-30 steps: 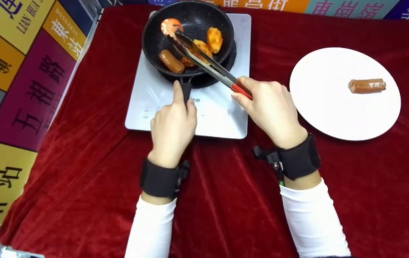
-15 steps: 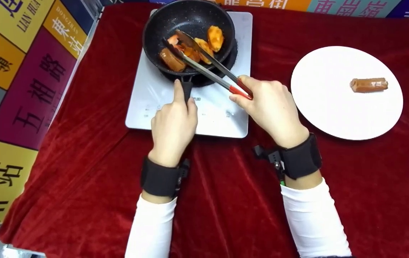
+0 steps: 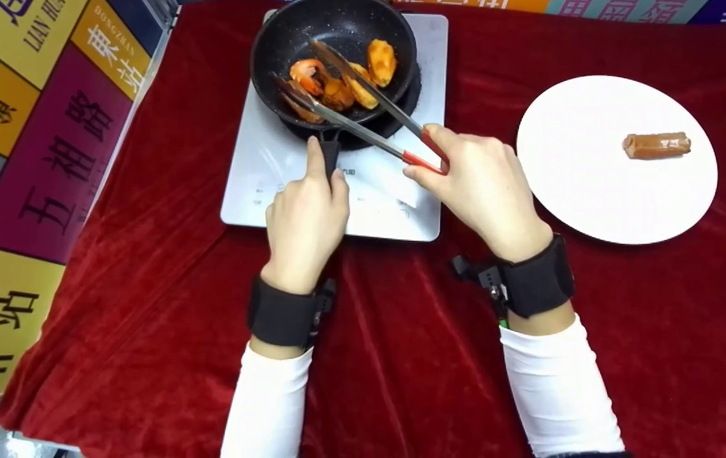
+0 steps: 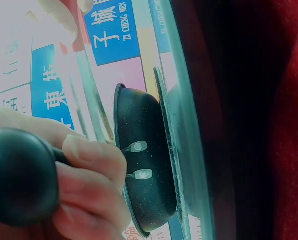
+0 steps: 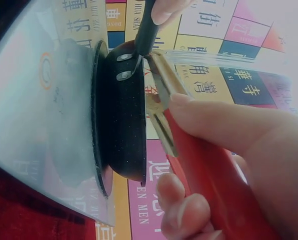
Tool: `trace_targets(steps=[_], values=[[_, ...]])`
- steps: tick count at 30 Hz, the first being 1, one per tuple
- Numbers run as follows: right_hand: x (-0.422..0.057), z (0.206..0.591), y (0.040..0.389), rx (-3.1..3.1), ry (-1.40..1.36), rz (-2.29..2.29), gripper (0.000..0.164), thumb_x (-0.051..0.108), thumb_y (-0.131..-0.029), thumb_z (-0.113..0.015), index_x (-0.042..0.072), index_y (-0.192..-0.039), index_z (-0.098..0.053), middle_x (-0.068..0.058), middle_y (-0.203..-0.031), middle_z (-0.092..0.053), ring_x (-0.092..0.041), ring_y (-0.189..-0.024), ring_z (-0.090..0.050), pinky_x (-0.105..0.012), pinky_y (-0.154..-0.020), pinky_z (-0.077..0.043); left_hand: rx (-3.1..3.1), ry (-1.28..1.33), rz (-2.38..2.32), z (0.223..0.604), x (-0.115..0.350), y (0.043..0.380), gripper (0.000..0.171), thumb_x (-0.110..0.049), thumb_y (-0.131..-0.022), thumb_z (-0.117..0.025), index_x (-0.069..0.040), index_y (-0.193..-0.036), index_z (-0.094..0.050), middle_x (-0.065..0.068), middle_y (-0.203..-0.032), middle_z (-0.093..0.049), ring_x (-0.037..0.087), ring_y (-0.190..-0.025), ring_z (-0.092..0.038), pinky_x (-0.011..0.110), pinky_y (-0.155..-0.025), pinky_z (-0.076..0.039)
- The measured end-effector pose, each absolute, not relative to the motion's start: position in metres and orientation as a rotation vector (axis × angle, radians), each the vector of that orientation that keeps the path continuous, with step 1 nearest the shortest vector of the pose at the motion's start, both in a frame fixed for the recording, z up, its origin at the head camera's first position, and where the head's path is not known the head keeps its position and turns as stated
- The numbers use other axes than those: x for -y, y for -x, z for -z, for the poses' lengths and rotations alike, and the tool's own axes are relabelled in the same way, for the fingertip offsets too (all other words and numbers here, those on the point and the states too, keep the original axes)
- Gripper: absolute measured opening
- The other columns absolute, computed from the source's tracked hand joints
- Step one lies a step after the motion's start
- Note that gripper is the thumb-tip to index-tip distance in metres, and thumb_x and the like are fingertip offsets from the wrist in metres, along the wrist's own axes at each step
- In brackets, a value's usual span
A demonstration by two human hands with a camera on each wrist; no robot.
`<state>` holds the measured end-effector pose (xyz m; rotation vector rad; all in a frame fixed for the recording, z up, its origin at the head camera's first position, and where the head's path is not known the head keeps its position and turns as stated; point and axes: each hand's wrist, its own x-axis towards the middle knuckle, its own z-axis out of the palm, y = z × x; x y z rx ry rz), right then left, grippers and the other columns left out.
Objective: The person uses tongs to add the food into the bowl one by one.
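Note:
My left hand (image 3: 308,219) grips the black handle (image 3: 330,156) of a frying pan (image 3: 337,25), its index finger lying along the handle. My right hand (image 3: 487,184) holds metal tongs (image 3: 363,130) by their red grips, thumb and fingers on opposite sides. The tongs reach into the pan with their arms spread apart. Between the tips lie an orange shrimp (image 3: 307,75) and a browned piece (image 3: 337,95). The lower arm overlaps a sausage piece (image 3: 304,116) at the pan's near left. Yellow-brown food (image 3: 381,62) lies at the right of the pan.
The pan stands on a white induction cooker (image 3: 376,213). A white plate (image 3: 585,191) with one sausage piece (image 3: 657,145) is at the right. Red velvet cloth (image 3: 401,356) covers the table. Panels with printed characters (image 3: 26,172) stand along the left and back.
The tongs held the shrimp up at the pan's left, then lowered and spread apart. The shrimp now lies among the other food. The left hand stays on the handle.

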<state>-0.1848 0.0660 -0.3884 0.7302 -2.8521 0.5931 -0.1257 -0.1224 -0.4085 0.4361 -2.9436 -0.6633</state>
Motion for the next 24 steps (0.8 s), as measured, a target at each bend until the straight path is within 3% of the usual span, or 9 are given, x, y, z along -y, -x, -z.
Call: trace_targets(steps=[15,24], values=[[-0.0682,0.3851,0.1868,2.857,-0.714,-0.622,0.049,0.045,-0.081,-0.065,0.012,-0.117,-0.06,-0.004,-0.076,-0.061,-0.022,-0.065,-0.055,-0.037,-0.058,-0.042,2.935,-0.428,0.663,0.4049,0.1226,0.128,0.057,-0.037,-0.095,-0.037,-0.012,-0.146,-0.028,0.014,-0.078,-0.067,0.03,-0.059,-0.059,0.045,-0.051,-0.043],[-0.0733,0.38,0.181,2.842,-0.694,-0.638,0.048,0.046,-0.081,-0.065,0.014,-0.115,-0.061,-0.004,-0.071,-0.057,-0.02,-0.062,-0.052,-0.034,-0.056,-0.038,2.942,-0.437,0.686,0.4076,0.1233,0.1274,0.057,-0.037,-0.096,-0.037,-0.012,-0.146,-0.027,0.013,-0.075,-0.066,0.027,-0.055,-0.057,0.042,-0.05,-0.041]])
